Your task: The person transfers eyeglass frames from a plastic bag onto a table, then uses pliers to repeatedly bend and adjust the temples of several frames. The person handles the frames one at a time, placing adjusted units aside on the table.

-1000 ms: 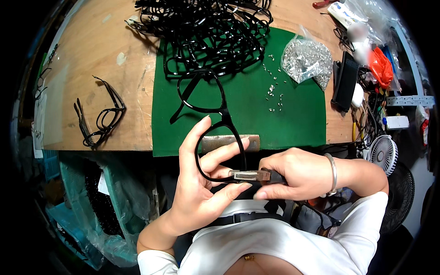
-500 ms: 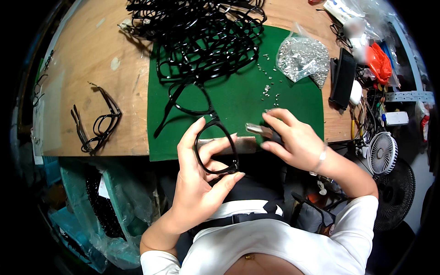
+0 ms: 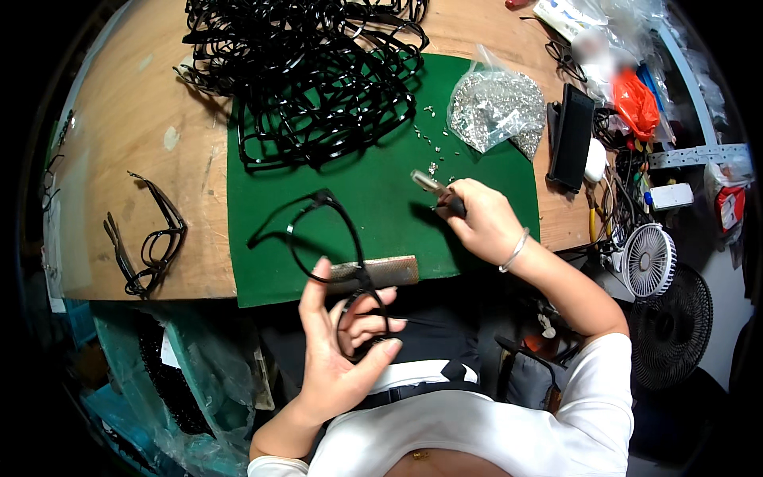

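Note:
My left hand (image 3: 334, 370) holds a black eyeglass frame (image 3: 365, 280) by its lower rim, in front of the mat's near edge. The upper rim reaches over the green mat (image 3: 381, 219). In my right hand (image 3: 486, 226) is a pliers-like tool (image 3: 429, 183) with silver jaws and a dark handle; its tip points at small silver metal parts (image 3: 433, 168) scattered on the mat. Whether the jaws grip a part is too small to tell. A clear bag (image 3: 493, 103) full of such parts lies beyond the right hand.
Black eyeglass frames are heaped (image 3: 318, 87) at the far side. Another pair of frames (image 3: 151, 250) lies left on the wooden table (image 3: 87, 207). A textured metal strip (image 3: 397, 270) lies at the mat's near edge. To the right are a black phone-like slab (image 3: 571, 135) and a small white fan (image 3: 649, 261).
My left hand has drawn the eyeglass frame nearer to my body. My right hand has moved the tool away from it, up toward the loose silver parts. The view has shifted slightly.

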The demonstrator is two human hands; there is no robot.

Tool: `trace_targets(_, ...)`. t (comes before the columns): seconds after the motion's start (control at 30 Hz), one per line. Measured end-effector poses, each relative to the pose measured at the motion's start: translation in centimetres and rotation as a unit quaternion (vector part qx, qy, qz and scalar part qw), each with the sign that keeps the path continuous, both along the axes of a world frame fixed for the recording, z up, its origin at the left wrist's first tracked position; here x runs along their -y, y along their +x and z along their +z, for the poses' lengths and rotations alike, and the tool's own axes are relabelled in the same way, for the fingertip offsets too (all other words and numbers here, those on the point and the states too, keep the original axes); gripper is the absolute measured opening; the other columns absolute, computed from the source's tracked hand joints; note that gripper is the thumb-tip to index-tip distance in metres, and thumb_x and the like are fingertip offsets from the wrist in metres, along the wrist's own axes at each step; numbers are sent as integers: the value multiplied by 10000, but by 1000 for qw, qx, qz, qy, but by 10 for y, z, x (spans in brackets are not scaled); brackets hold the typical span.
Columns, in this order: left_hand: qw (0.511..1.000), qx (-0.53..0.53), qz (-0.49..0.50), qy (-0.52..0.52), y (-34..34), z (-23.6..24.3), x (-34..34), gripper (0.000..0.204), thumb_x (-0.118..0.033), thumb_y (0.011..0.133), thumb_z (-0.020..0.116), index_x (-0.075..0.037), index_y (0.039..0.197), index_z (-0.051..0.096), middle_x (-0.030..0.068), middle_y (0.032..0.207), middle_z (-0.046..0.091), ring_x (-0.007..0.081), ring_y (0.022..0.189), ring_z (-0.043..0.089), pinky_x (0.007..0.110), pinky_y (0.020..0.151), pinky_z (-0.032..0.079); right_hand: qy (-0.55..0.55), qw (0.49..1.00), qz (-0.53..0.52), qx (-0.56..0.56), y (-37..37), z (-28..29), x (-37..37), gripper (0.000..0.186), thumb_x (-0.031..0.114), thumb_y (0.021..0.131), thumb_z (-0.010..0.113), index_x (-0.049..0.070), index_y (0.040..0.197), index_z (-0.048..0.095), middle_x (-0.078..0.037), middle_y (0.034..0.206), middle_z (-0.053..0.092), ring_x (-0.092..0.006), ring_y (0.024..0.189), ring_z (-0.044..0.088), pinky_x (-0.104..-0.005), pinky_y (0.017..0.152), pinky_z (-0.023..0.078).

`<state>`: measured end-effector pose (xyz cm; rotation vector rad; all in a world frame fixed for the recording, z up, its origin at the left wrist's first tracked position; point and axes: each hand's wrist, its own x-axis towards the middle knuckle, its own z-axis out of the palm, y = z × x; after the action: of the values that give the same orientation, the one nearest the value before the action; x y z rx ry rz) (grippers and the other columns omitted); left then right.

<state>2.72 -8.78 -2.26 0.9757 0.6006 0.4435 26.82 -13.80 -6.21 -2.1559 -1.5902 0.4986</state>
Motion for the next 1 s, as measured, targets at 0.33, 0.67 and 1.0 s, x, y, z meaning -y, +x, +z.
trace_targets(0.33, 995, -18, -69, 64, -8, -24, 7, 91, -70, 890, 391, -16, 963, 384, 161, 958, 527, 188, 768, 591, 296, 723, 473, -29, 998, 2, 49, -11, 1, -5, 168, 52, 675, 602, 4, 793, 492, -141, 751, 508, -318, 740, 524, -382, 642, 428)
trace_targets(0.67, 992, 27, 56, 110, 13, -17, 20, 487, 84, 815, 446, 9, 1241, 222, 191, 1044, 505, 189, 852, 579, 273, 760, 476, 130, 919, -29, -372, -87, 41, -4, 101, 14, 757, 593, -13, 820, 520, -99, 733, 523, -159, 643, 549, -257, 585, 448)
trace_targets(1.0, 1000, 3, -26, 2, 5, -3, 8, 500, 110, 798, 431, -7, 1237, 224, 187, 1020, 502, 180, 787, 587, 268, 727, 474, -73, 714, -127, -685, -80, 54, -9, 195, 167, 822, 586, 50, 905, 455, 5, 718, 492, -55, 606, 455, -194, 559, 391)
